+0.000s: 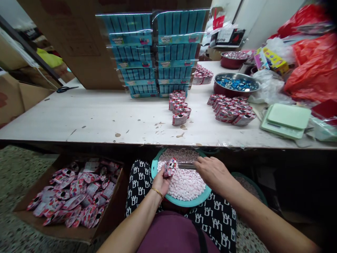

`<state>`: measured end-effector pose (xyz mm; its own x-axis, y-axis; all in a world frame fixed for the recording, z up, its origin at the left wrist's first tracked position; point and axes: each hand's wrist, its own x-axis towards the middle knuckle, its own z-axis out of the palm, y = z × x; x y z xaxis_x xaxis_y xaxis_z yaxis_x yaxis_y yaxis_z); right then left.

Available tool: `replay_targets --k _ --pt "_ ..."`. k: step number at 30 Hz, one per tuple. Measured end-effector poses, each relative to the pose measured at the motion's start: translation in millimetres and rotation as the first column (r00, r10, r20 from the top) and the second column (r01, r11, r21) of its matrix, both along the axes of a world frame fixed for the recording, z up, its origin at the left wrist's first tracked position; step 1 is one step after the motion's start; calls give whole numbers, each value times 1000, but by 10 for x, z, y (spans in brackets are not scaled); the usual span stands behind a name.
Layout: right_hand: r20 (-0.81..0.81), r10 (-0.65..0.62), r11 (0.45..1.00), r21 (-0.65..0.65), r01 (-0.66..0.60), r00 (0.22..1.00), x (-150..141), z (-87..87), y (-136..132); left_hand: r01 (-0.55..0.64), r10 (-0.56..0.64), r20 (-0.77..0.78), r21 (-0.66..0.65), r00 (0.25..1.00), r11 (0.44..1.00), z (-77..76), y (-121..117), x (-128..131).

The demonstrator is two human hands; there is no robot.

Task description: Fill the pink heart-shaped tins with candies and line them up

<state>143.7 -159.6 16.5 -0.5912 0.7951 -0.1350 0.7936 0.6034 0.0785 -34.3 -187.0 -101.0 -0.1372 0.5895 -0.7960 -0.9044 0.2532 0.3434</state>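
A teal bowl [154, 168] full of small pink and white candies [184, 182] rests on my lap below the table edge. My left hand [161, 182] is closed on a small red and white pouch [170, 167], held over the bowl's left side. My right hand [213, 172] is closed around a metal scoop [185, 166] whose end points at the pouch, just above the candies.
A cardboard box [65, 230] of empty pouches sits on the floor at my left. On the white table [105, 116] stand filled pouches [180, 109], more pouches [231, 110], stacked teal display boxes [155, 52], a metal bowl [235, 84] of blue sweets, a green scale [285, 119] and red bags [313, 66].
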Motion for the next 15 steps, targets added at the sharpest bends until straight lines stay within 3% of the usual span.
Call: replay_targets --k 2,5,7,10,12,15 --pt "17 -63 996 -54 64 998 207 -190 -35 1 0 47 -13 999 1000 -22 -3 -26" --pt "46 -144 975 -163 150 988 454 -642 -167 26 -24 90 -24 996 999 -48 -25 -50" --pt "12 -186 960 -211 184 983 476 -970 -276 35 -33 87 -27 996 999 -47 -43 -58" --pt "-106 -274 932 -275 237 956 288 -1368 -382 52 -50 75 -26 996 998 13 -45 -66" --pt "-207 -360 899 -337 279 910 126 -1531 -383 91 -91 87 3 992 996 95 -18 -70" --pt "-314 -431 867 -404 292 846 35 -1606 -322 150 -156 92 69 983 986 223 46 -99"
